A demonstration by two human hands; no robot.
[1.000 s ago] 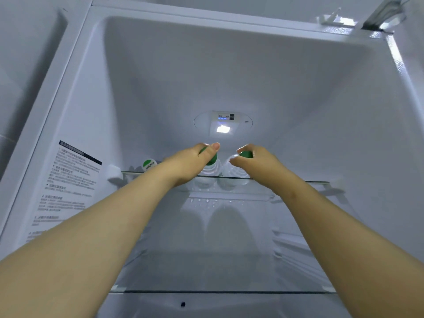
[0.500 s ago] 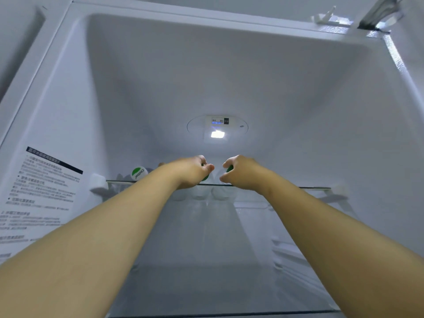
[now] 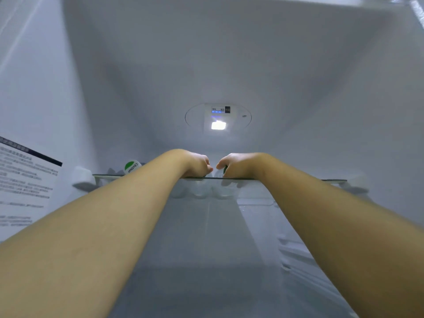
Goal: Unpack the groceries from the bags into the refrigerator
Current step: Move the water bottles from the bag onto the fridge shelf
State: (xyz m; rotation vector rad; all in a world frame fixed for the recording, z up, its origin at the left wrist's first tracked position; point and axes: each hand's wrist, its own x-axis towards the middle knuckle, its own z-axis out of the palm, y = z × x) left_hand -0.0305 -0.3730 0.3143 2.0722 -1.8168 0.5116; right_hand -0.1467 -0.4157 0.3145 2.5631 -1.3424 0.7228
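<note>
Both my arms reach deep into the open refrigerator, over its top glass shelf (image 3: 298,179). My left hand (image 3: 197,165) curls round the top of a clear water bottle whose cap it hides; only the bottle's base (image 3: 199,190) shows through the glass. My right hand (image 3: 238,165) grips the green cap (image 3: 225,169) of a second bottle beside it. A third bottle with a green-and-white cap (image 3: 132,166) stands on the same shelf to the left, apart from my hands.
The refrigerator's white walls close in on both sides. A lit lamp and control panel (image 3: 218,118) sit on the back wall above my hands. A printed label (image 3: 23,180) is on the left wall. Ribbed shelf rails (image 3: 298,255) run along the lower right wall.
Both hands have pushed the two bottles further back on the top shelf. The view has moved closer in and tilted up, so the lower shelf has left the frame.
</note>
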